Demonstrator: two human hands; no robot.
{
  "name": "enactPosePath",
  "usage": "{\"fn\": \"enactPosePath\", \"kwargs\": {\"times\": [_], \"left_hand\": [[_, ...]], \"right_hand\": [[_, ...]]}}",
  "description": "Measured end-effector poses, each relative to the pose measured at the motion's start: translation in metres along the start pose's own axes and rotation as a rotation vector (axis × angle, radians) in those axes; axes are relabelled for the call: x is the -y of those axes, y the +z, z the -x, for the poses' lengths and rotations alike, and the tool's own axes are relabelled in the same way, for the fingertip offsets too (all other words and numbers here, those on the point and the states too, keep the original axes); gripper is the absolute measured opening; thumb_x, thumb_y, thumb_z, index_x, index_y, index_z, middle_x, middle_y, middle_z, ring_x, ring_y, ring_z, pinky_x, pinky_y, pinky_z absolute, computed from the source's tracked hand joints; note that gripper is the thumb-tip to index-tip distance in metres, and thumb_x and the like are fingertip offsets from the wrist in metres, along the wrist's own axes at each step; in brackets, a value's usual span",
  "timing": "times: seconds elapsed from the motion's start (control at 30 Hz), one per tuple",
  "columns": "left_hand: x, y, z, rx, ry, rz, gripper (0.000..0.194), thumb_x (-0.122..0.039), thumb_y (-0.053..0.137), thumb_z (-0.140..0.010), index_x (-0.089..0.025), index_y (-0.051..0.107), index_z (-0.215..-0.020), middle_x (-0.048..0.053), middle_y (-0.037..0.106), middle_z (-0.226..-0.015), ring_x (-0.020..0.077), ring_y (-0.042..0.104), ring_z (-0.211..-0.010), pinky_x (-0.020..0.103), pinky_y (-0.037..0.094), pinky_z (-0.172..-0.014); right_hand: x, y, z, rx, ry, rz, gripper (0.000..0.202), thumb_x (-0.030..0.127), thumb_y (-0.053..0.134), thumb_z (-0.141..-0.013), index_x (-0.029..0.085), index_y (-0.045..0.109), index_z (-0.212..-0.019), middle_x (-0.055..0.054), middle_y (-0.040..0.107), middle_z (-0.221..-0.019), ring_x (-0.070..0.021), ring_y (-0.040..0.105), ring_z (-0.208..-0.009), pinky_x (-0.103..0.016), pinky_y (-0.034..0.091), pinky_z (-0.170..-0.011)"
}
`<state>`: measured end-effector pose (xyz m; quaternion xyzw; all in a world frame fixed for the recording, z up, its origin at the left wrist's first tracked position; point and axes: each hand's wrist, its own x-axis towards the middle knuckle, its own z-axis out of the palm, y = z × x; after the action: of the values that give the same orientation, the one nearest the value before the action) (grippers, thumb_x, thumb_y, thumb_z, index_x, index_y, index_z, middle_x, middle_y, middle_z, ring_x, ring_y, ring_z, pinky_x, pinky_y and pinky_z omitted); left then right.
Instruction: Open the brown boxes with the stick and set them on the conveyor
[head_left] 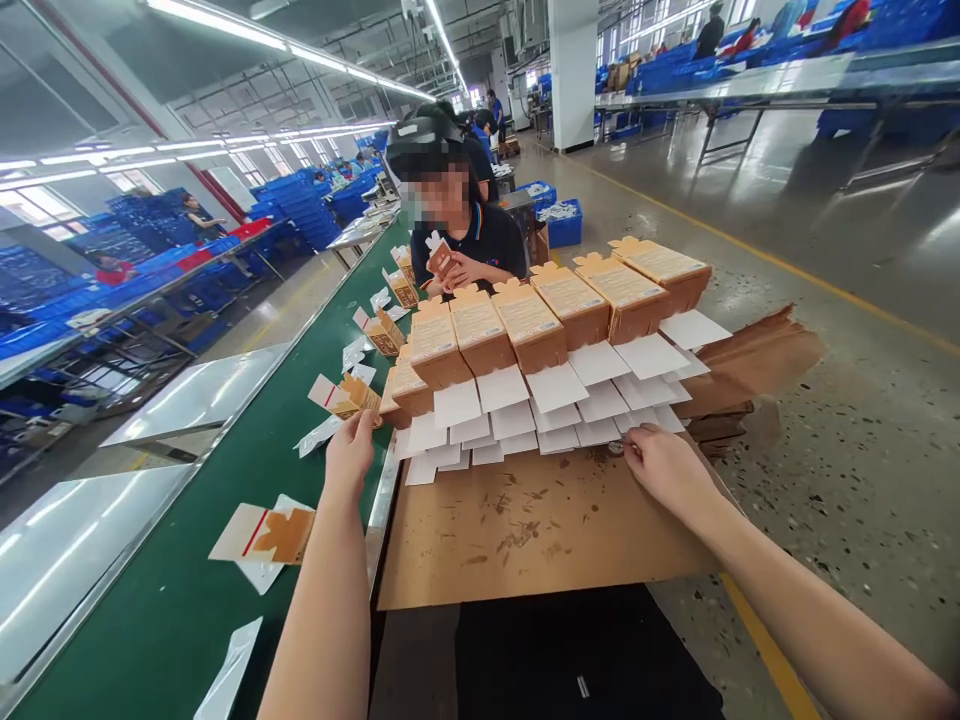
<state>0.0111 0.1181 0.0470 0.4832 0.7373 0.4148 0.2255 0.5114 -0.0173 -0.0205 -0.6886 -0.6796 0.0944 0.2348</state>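
My left hand [351, 452] is closed at the green belt's right edge, its fingertips against an open brown box [346, 396] with a white flap. My right hand [660, 462] has its fingers together at the right end of the lowest row of white flaps [598, 433]; what it pinches, if anything, is too small to make out. Brown boxes [531, 325] stand in a slanted row behind those flaps, on a brown cardboard sheet [517, 530]. Another open box [285, 535] rests on the belt beside my left forearm.
The green belt [161, 600] runs away on the left, with white packets [231, 672] and more open boxes on it. Across from me a person in a dark cap [476, 235] holds a small box. Brown paper [757, 365] sticks out at the right.
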Motion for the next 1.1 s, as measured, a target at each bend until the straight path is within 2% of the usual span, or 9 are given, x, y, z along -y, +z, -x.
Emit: {"fn": "enactPosePath", "kwargs": {"times": [0.2, 0.3, 0.43, 0.57, 0.63, 0.73, 0.83, 0.93, 1.1], "left_hand": [[-0.008, 0.021, -0.003, 0.063, -0.187, 0.084, 0.048, -0.069, 0.083, -0.086, -0.022, 0.083, -0.095, 0.018, 0.089, -0.11, 0.0421, 0.081, -0.118, 0.05, 0.065, -0.1], [-0.012, 0.013, 0.008, 0.08, -0.233, 0.182, 0.048, -0.061, 0.088, -0.081, -0.02, 0.083, -0.104, 0.015, 0.089, -0.112, 0.0352, 0.082, -0.109, 0.045, 0.065, -0.096], [0.016, -0.032, 0.066, 0.051, -0.274, 0.354, 0.074, -0.055, 0.1, -0.066, -0.025, 0.078, -0.129, 0.013, 0.088, -0.125, 0.0305, 0.083, -0.109, 0.041, 0.065, -0.091], [0.069, -0.053, 0.161, 0.018, -0.299, 0.598, 0.09, -0.055, 0.112, -0.055, -0.036, 0.08, -0.137, 0.012, 0.088, -0.142, 0.0439, 0.081, -0.139, 0.052, 0.07, -0.1], [0.084, -0.042, 0.205, 0.058, -0.339, 0.657, 0.093, -0.058, 0.116, -0.052, -0.038, 0.084, -0.137, 0.013, 0.089, -0.145, 0.0488, 0.077, -0.15, 0.059, 0.07, -0.112], [0.08, -0.009, 0.245, 0.203, -0.358, 0.656, 0.093, -0.058, 0.119, -0.053, -0.031, 0.087, -0.136, 0.016, 0.09, -0.142, 0.0498, 0.079, -0.15, 0.065, 0.066, -0.126], [0.061, 0.021, 0.253, 0.267, -0.31, 0.601, 0.084, -0.059, 0.118, -0.062, -0.024, 0.087, -0.131, 0.017, 0.092, -0.137, 0.0461, 0.085, -0.137, 0.062, 0.069, -0.123], [0.048, 0.035, 0.25, 0.27, -0.269, 0.558, 0.078, -0.06, 0.117, -0.068, -0.021, 0.085, -0.127, 0.017, 0.092, -0.131, 0.043, 0.088, -0.13, 0.057, 0.072, -0.114], [0.047, 0.04, 0.25, 0.277, -0.228, 0.539, 0.083, -0.063, 0.116, -0.068, -0.022, 0.083, -0.132, 0.018, 0.092, -0.13, 0.043, 0.09, -0.123, 0.058, 0.073, -0.108]], "right_hand": [[-0.009, -0.002, 0.003, -0.008, 0.013, 0.005, 0.028, 0.012, 0.07, -0.105, 0.026, 0.08, -0.083, -0.007, 0.081, -0.091, -0.0236, 0.073, -0.078, -0.034, 0.051, -0.076], [-0.01, -0.007, 0.013, -0.104, -0.022, -0.054, 0.025, 0.017, 0.069, -0.106, 0.025, 0.081, -0.086, -0.008, 0.081, -0.089, -0.0245, 0.074, -0.08, -0.034, 0.055, -0.075], [-0.009, -0.019, 0.045, -0.235, -0.08, -0.18, 0.031, 0.031, 0.065, -0.115, 0.026, 0.081, -0.089, -0.006, 0.074, -0.079, -0.0234, 0.07, -0.073, -0.035, 0.058, -0.07], [0.001, -0.021, 0.09, -0.308, -0.083, -0.354, 0.036, 0.046, 0.071, -0.119, 0.028, 0.084, -0.091, -0.003, 0.07, -0.072, -0.0204, 0.063, -0.06, -0.034, 0.055, -0.057], [0.014, -0.013, 0.109, -0.287, -0.073, -0.427, 0.034, 0.045, 0.073, -0.119, 0.029, 0.086, -0.091, -0.002, 0.07, -0.071, -0.0195, 0.062, -0.058, -0.034, 0.054, -0.054], [0.046, 0.01, 0.123, -0.199, -0.098, -0.542, 0.031, 0.038, 0.073, -0.119, 0.03, 0.087, -0.093, -0.001, 0.072, -0.073, -0.0192, 0.063, -0.06, -0.033, 0.055, -0.055], [0.084, 0.044, 0.127, -0.078, -0.167, -0.614, 0.031, 0.033, 0.072, -0.12, 0.028, 0.086, -0.093, 0.0, 0.072, -0.075, -0.017, 0.065, -0.064, -0.029, 0.055, -0.059], [0.113, 0.075, 0.124, -0.001, -0.232, -0.605, 0.033, 0.025, 0.067, -0.121, 0.026, 0.081, -0.091, 0.001, 0.069, -0.078, -0.0143, 0.063, -0.065, -0.026, 0.051, -0.061], [0.123, 0.095, 0.116, 0.062, -0.31, -0.477, 0.035, 0.012, 0.061, -0.116, 0.026, 0.074, -0.087, 0.002, 0.068, -0.079, -0.0152, 0.062, -0.067, -0.028, 0.05, -0.065]]}}
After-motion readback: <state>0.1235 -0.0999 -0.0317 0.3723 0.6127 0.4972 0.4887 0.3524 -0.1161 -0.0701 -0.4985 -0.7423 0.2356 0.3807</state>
